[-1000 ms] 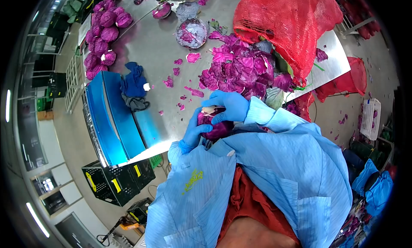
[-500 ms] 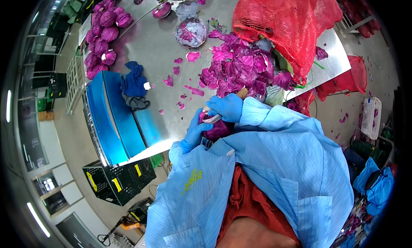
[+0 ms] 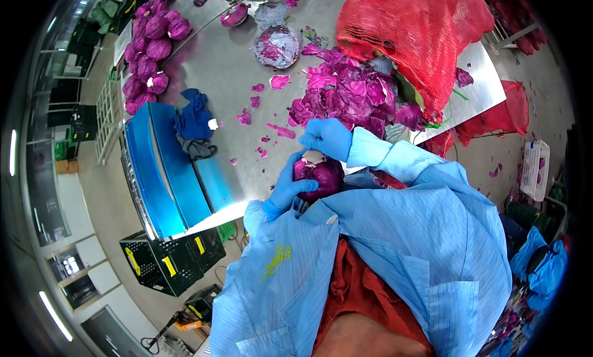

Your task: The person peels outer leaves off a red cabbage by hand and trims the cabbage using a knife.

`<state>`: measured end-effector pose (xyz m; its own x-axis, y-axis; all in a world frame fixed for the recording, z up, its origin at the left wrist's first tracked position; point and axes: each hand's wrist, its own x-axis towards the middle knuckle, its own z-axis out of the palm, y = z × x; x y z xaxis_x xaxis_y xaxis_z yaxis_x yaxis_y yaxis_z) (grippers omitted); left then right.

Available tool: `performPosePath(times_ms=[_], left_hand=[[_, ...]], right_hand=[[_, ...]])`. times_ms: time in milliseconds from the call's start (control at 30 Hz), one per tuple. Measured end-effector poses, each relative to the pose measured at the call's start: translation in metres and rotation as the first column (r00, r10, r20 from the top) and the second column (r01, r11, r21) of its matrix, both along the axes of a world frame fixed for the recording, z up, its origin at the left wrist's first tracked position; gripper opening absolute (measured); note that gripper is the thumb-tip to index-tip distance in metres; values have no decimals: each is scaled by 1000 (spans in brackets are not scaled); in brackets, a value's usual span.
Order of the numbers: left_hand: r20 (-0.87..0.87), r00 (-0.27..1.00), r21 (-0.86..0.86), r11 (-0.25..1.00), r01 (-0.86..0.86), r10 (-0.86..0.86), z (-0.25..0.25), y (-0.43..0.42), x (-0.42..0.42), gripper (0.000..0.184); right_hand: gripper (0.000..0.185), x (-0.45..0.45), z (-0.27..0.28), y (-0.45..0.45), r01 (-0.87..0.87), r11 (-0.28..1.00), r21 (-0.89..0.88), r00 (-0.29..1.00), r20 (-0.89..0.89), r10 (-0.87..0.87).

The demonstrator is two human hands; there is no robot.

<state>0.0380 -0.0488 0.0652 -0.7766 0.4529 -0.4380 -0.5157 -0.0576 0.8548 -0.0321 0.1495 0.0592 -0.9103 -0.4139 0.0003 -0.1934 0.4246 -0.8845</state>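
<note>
A purple cabbage (image 3: 322,179), its pale cut stem end facing up, rests in my gloved left hand (image 3: 288,185) close to my body at the table's near edge. My left fingers and thumb wrap around its left side. Just above the cabbage, my gloved right hand (image 3: 328,137) is closed; what it holds is hidden in this view. Beyond that hand lies a heap of loose purple leaves (image 3: 349,96).
A red mesh bag (image 3: 407,35) stands at the right of the metal table (image 3: 228,66). Trimmed cabbages (image 3: 158,49) are piled at the far left. Nearer are a blue box (image 3: 164,171) and a blue cloth (image 3: 195,116). An untrimmed cabbage (image 3: 277,47) sits beyond the leaves.
My right hand, which showed a knife against the cabbage half a second ago, has moved up off it. The blade is out of sight, and more of the cabbage shows.
</note>
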Motion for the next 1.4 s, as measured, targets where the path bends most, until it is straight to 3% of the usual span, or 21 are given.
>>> performPosePath(times_ms=[33,133,167,267,400,467,533,567,600,667,700,767,1000,1067,1133,1167,1267,1333,1367,1400], left_hand=[[4,1000,1,1000,-9,9,0,-1,-2,74],[38,998,34,998,-53,51,-3,-3,-4,75],[56,996,45,996,-73,71,-5,-5,-2,75],[61,994,65,993,-99,95,-10,-8,-2,74],[26,997,30,997,-74,73,-8,-7,-4,73],[-20,998,5,998,-62,62,-8,-7,-5,71],[41,992,32,992,-122,120,-5,-9,-6,74],[71,986,45,988,-151,148,-3,-10,-7,75],[57,985,76,984,-164,160,-2,-10,-9,75],[29,982,137,973,-188,186,-2,-10,-13,75],[76,975,180,959,-219,208,-2,-10,-13,75],[171,954,260,923,-283,245,-6,-10,-14,76],[235,937,389,859,-334,258,-10,-3,-17,81],[228,935,412,843,-345,272,-6,2,-19,82],[115,936,391,851,-351,333,-2,9,-21,83],[12,926,366,860,-355,377,0,14,-23,84],[-75,909,326,871,-367,411,-6,13,-25,86],[-140,880,247,876,-413,454,-6,18,-26,85],[-55,894,329,853,-405,446,-2,18,-21,82],[-11,889,373,827,-421,458,-7,20,-20,81]], right_hand=[[27,-6,-4,2,-20,1000,-1,994,103,20],[49,0,0,6,112,988,-110,992,-46,-118],[69,2,5,11,57,998,-14,998,21,-57],[75,21,16,8,-10,998,67,995,103,3],[86,27,20,11,-56,998,-42,977,202,63],[83,18,22,26,-210,978,13,956,212,203],[82,14,23,44,-323,943,81,930,214,300],[60,18,5,50,-194,978,75,981,7,194],[50,18,6,52,-103,995,14,972,216,98],[33,16,9,55,110,993,-45,796,603,-60],[17,16,3,52,218,967,-130,767,635,-87],[20,17,-4,50,270,944,-192,759,645,-86],[34,6,-15,47,462,821,-334,632,774,-41],[39,8,-16,40,446,838,-315,588,809,-8],[41,6,2,39,363,886,-289,545,837,49],[41,7,-1,40,400,840,-366,533,839,112],[41,10,-13,38,523,659,-540,552,804,220],[41,9,-4,30,605,513,-609,625,762,167],[43,10,3,34,540,461,-704,684,686,246],[44,12,5,33,509,497,-703,708,670,223]])
